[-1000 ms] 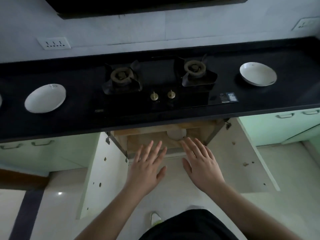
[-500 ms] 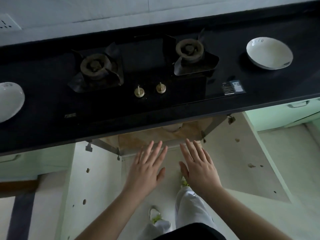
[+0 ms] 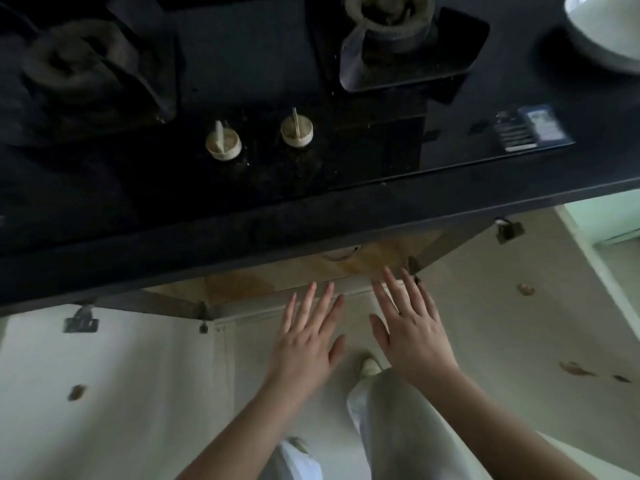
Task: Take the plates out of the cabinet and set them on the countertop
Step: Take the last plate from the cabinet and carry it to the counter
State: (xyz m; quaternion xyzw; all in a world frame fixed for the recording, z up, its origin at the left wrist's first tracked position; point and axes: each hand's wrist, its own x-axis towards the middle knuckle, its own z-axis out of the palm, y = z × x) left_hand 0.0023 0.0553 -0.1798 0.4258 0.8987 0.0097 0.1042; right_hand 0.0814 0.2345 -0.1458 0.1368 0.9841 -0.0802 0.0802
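Plate [image 3: 341,253] in cabinet [image 3: 242,289] beyond right fingers [image 3: 393,289]

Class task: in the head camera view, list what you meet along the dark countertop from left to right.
Left burner → left knob → right knob → right burner → label sticker → white plate, cut off at the frame edge.

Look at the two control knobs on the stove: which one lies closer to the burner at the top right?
The right knob. It sits just below and left of the right burner, while the left knob sits farther left, toward the left burner.
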